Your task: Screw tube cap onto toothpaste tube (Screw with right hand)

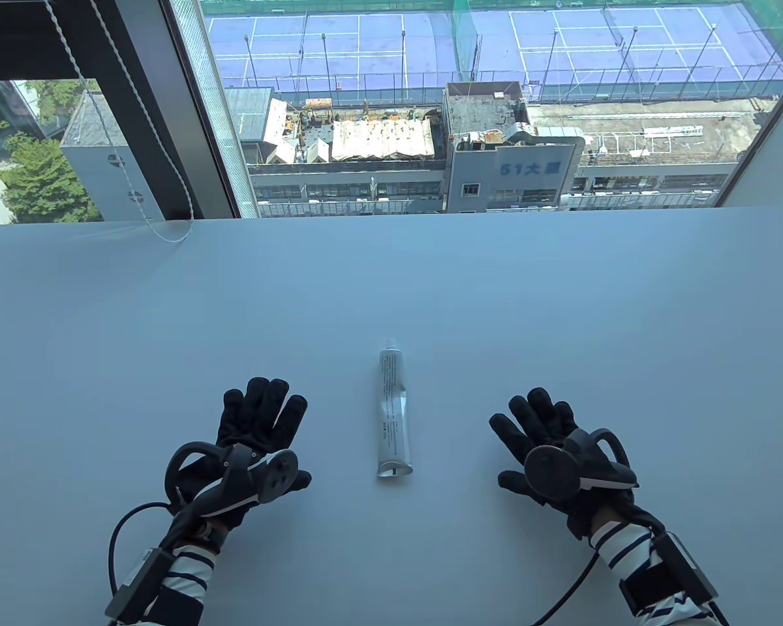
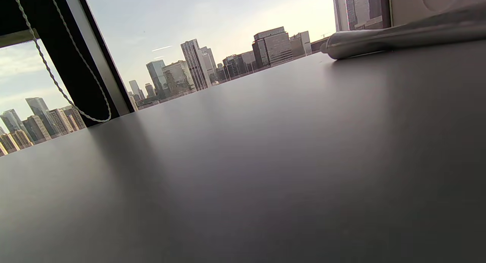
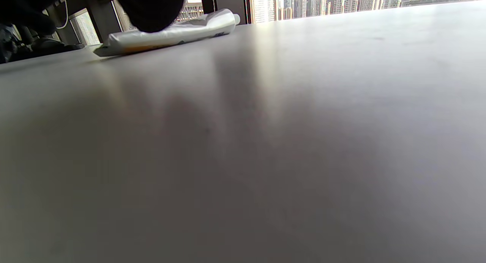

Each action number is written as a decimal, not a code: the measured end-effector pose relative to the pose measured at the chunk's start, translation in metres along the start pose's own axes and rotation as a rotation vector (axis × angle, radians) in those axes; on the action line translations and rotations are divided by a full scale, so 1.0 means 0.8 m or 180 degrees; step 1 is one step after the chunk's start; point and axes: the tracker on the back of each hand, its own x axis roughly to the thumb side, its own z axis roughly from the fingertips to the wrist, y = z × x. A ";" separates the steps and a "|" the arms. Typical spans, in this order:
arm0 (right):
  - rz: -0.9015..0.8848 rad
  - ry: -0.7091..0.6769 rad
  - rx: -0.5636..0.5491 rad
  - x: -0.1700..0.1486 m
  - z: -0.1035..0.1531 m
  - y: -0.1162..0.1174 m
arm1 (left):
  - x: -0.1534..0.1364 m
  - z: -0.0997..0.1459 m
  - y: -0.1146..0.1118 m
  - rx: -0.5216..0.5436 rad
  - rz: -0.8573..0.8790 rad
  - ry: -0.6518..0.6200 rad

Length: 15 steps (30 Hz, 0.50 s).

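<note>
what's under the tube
The tube lies flat on the bare white table, between the hands and touched by neither. Nothing else shows beneath it; the strip it covers is hidden.

Both hands, left [image 1: 261, 437] and right [image 1: 548, 450], wear black gloves, black trackers, cables, and navy-white striped sleeves.

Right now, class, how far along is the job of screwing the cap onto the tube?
Done: a cap seems to sit on the tube's far end, but whether it is screwed tight cannot be told. In hand: nothing; the left hand and right hand lie flat on the table, either side of the tube. Left: possibly none, or a check.
</note>
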 end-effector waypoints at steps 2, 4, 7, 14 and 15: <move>-0.0007 0.0000 0.0010 0.000 0.000 0.000 | -0.003 0.000 0.000 0.0028 0.0048 0.0040; -0.0012 0.0000 0.0029 0.001 0.000 0.000 | -0.007 0.001 -0.001 0.0068 0.0023 0.0137; -0.0025 0.0013 0.0043 0.000 0.000 0.000 | -0.008 0.000 -0.004 0.0047 0.0046 0.0177; -0.0072 0.0024 0.0068 -0.001 0.000 0.001 | -0.007 -0.002 -0.006 0.0033 0.0119 0.0173; -0.0072 0.0031 0.0082 -0.001 0.000 0.001 | -0.007 -0.002 -0.006 0.0028 0.0124 0.0176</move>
